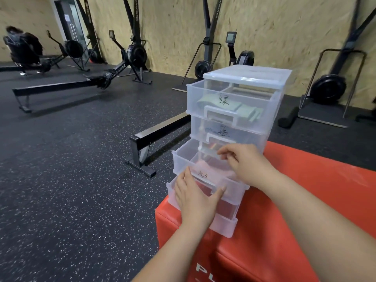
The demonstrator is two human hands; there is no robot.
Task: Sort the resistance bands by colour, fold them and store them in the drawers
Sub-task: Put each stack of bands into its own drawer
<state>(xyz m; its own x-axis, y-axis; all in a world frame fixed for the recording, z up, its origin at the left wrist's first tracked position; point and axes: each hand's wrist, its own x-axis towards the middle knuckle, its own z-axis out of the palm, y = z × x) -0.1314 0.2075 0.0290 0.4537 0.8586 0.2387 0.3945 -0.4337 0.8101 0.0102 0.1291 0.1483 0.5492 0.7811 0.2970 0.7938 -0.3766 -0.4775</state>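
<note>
The left hand (195, 197) lies flat on the front of the third drawer (234, 187), fingers straight and spread against the clear plastic, thumb reaching across to the handle slot. The right hand (247, 163) is up over the same drawer with its fingers curled down at the back of the opening; from here I cannot tell whether they pinch anything. Just under and ahead of those fingers sits the pink band (211, 167), a soft pale bundle filling the drawer, with a handwritten character on the front wall. That drawer is pulled out of the drawer unit (247, 75), a clear plastic stack. The top drawer (195, 98) is pulled out too, holding folded pale green bands (211, 100) behind its own written label. Something dark blue shows through the second drawer (250, 139). The bottom drawer (223, 224) sticks out below the left wrist. The unit stands on a red padded box (305, 200), with a rowing machine (114, 74) on the speckled black floor (71, 180) beyond
</note>
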